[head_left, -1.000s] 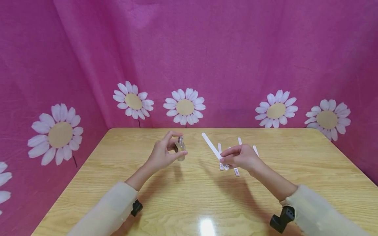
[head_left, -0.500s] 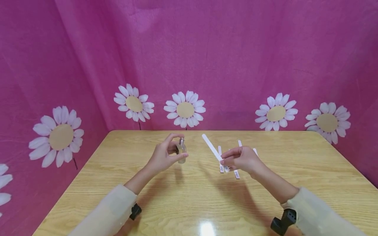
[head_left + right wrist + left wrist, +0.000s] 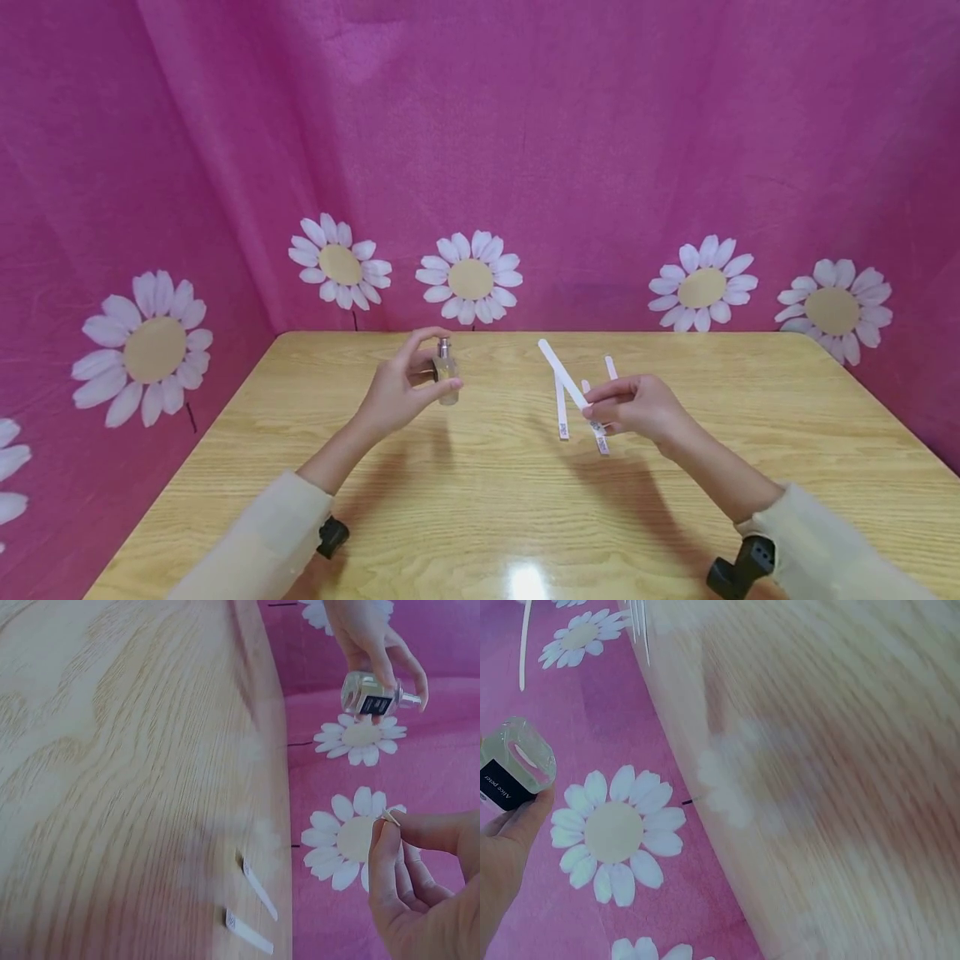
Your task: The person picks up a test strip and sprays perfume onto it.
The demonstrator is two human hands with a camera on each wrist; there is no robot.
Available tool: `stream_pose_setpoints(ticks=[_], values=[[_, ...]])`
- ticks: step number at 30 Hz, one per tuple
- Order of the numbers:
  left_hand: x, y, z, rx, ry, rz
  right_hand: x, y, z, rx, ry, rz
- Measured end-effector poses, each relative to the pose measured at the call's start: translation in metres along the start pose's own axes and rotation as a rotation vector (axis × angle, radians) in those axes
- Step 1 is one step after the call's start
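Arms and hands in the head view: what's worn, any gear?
Both forearms wear loose, pale cream long sleeves, left sleeve and right sleeve, ending short of the wrists. A small black camera mount sits under each wrist, left mount and right mount. Left hand and right hand are bare: no gloves, no visible rings or watch.

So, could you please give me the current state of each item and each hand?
spray bottle: upright, lifted off the table, uncapped.
raised test strip: pinched at one end, tilted up.
loose test strips: lying flat on table.
left hand: gripping the bottle.
right hand: pinching the strip.
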State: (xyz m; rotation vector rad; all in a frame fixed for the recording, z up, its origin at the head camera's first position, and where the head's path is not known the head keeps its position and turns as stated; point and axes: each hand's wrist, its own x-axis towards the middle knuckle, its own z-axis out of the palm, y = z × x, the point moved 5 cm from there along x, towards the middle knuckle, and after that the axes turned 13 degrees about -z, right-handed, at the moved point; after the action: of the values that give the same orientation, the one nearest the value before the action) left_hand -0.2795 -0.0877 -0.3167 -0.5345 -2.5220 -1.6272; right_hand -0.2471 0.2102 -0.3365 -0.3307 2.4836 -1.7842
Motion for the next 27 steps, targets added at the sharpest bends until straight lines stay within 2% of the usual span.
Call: stream_pose_setpoints(ticks=[10, 27], values=[[-0.004, -0.005, -0.012, -0.007, 0.034, 0.017, 0.000, 0.014, -0.015, 0.009, 0.012, 0.012], [-0.012, -0.016, -0.014, -0.016, 0.038, 0.024, -0.008, 0.036, -0.035, -0.077, 0.041, 0.039]])
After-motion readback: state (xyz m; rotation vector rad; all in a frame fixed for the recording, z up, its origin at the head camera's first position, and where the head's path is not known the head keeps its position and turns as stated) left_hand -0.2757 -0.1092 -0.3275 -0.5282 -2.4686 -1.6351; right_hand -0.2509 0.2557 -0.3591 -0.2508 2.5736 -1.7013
